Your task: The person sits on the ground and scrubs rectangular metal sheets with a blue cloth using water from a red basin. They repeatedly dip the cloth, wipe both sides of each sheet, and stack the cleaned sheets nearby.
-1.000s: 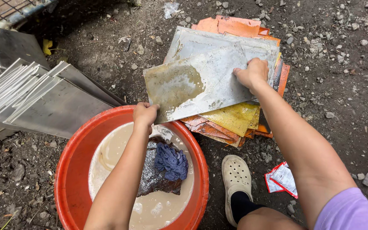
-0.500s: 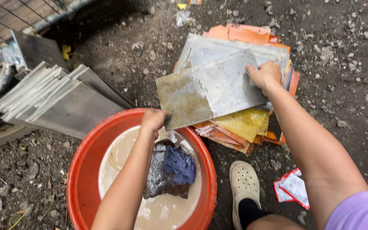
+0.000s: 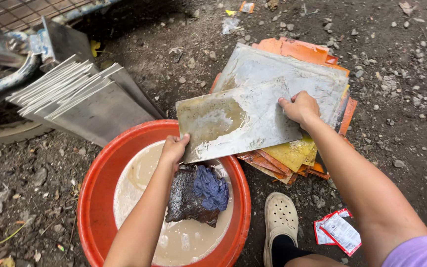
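Note:
Both my hands grip a dirty grey rectangular tile [image 3: 235,121] held flat over the basin's far rim. My left hand [image 3: 174,147] pinches its near left corner, and my right hand [image 3: 300,106] holds its right edge. Below it a red round basin [image 3: 100,198] holds murky brown water, a dark soaked slab [image 3: 186,200] and a blue rag [image 3: 211,187]. Behind the held tile lies a pile of tiles [image 3: 292,64], grey on top, orange and yellow beneath.
A row of grey tiles [image 3: 80,96] leans on edge at the left beside a metal pipe [image 3: 6,81] and wire mesh. My foot in a cream clog [image 3: 280,222] stands right of the basin, next to a torn red-and-white sachet [image 3: 337,232]. Gravelly dirt ground lies around.
The held tile has come off the pile toward the basin, its left corner now over the rim. The view has shifted a little to the left.

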